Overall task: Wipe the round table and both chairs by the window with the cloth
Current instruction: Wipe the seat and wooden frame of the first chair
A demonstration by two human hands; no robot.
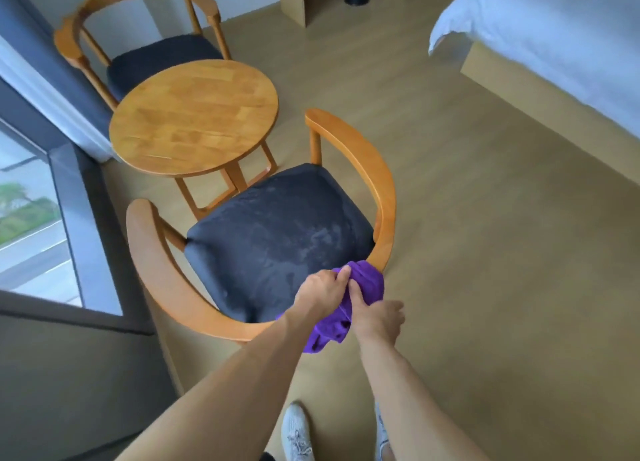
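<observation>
We stand over a bed [554,45] at far right, then the near chair [277,232], the round table [194,118] just beyond it and the far chair [152,52] by the window [31,218]. Our left hand [322,292] and right hand [377,318] both grip the bunched purple cloth [367,284], pressed against the near chair's curved backrest at its right rear.

Near wooden armchair with dark cushion [277,239]: curved backrest rail [367,170] rings seat on three sides; open from above and toward round wooden table [194,118]. Table edge overlaps seat front, gap narrow. Far wooden armchair [145,38] tucked behind table, close to window frame [65,170]. Bare wood floor [485,253] open rightward toward white bed [554,45].
</observation>
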